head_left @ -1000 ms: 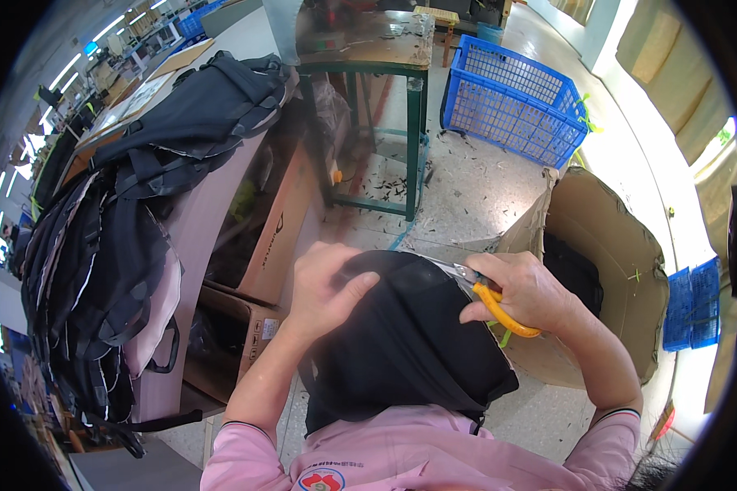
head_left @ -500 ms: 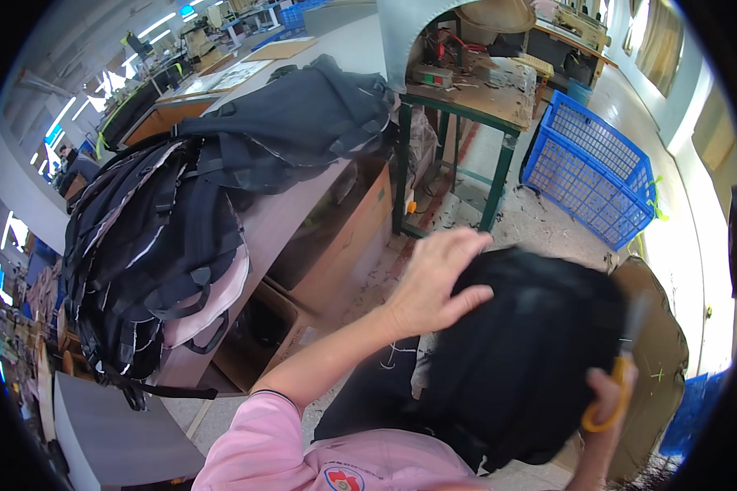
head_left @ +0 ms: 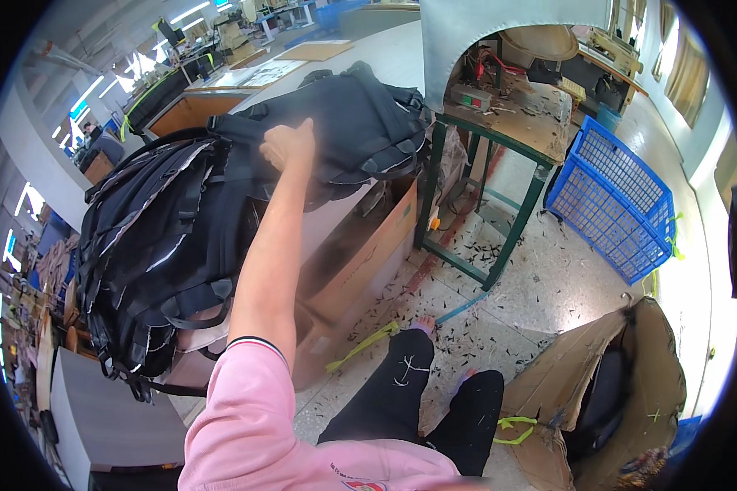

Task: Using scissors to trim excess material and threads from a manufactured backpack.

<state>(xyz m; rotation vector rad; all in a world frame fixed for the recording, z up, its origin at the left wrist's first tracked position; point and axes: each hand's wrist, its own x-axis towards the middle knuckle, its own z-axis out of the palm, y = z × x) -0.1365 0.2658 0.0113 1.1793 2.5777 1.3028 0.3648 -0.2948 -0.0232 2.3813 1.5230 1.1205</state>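
Note:
My left hand (head_left: 289,146) reaches out over the table with curled fingers, closed on the upper black backpack (head_left: 360,123). That backpack lies flat and looks unfinished, with pale raw edges along its seams; it blurs a little beside the hand. Nearer, more black backpacks (head_left: 151,237) with straps, buckles and pale edging lie heaped on the table's left part. My right hand is out of view. To the right of my legs, an open cardboard box (head_left: 561,368) holds something black (head_left: 604,401), mostly hidden by the flaps.
Under the table stands another cardboard box (head_left: 360,254). Ahead is a green-legged work stand (head_left: 508,221) with a worn top, and right of it a blue plastic crate (head_left: 614,196). Dark scraps litter the tiled floor (head_left: 499,319). Yellow-green strips (head_left: 360,348) lie near my feet.
My left hand has left the black backpack on my lap and gone forward left to the heap. The lap backpack, my right hand and its orange-handled scissors are out of sight.

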